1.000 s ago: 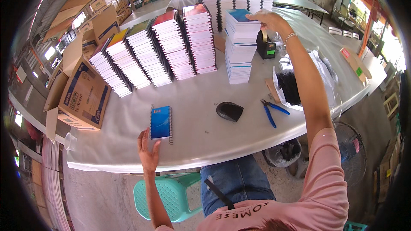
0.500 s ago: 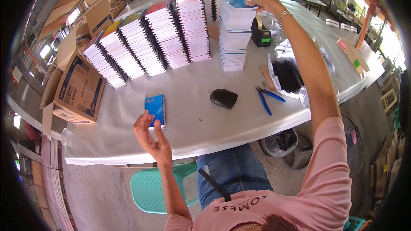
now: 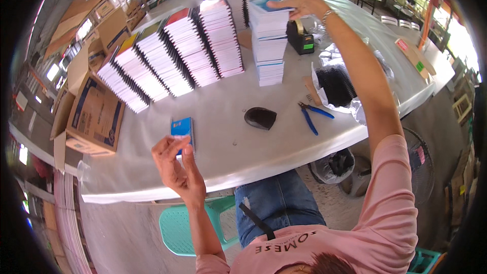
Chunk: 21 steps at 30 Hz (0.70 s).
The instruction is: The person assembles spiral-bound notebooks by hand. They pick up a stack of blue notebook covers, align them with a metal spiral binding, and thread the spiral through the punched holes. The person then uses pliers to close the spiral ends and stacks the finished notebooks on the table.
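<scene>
A small blue spiral-bound notebook (image 3: 181,126) lies on the table in front of my left hand (image 3: 178,165). That hand is held over the notebook's near end, fingers curled and thumb apart from them, with nothing visible in it. My right arm reaches far forward to a tall stack of page blocks (image 3: 269,48) with no coil showing. My right hand (image 3: 304,6) grips the blue-covered block (image 3: 265,5) on top, fingers over the cover and thumb at its side edge. A black rounded object (image 3: 261,118) and blue-handled cutting pliers (image 3: 313,115) lie on the table between my arms.
Several tall stacks of spiral-bound notebooks (image 3: 180,53) stand at the back left, beside an open cardboard box (image 3: 94,114). A black tape dispenser (image 3: 300,38) stands right of the page blocks. Black coils (image 3: 335,86) in plastic lie under my right forearm. A green stool (image 3: 177,231) is below.
My right hand has moved leftward over the top cover of the stack. My left hand's fingers have drawn closer to the thumb. The view has shifted slightly.
</scene>
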Motion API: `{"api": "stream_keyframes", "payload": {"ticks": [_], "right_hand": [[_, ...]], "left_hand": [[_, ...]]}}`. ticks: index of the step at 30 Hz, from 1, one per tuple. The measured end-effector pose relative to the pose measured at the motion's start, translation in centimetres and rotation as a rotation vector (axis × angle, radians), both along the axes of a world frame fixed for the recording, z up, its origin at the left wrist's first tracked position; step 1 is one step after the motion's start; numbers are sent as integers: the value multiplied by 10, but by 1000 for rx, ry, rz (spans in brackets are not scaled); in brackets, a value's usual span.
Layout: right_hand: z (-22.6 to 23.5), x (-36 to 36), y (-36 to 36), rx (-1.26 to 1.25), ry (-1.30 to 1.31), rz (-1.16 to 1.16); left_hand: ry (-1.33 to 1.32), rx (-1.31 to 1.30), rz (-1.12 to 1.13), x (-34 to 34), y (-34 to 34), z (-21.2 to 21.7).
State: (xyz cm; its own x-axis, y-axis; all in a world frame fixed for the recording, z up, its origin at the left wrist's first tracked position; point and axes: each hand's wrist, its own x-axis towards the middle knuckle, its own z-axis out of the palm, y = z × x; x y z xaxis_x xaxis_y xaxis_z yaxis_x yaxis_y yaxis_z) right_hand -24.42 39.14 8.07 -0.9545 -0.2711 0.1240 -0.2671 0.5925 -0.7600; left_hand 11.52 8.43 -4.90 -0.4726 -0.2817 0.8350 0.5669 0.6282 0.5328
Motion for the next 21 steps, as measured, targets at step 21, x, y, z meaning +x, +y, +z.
{"api": "stream_keyframes", "payload": {"ticks": [21], "right_hand": [[9,-1,5,-180,39,-92]], "left_hand": [[-234,342,-242,6,4,-45]]}}
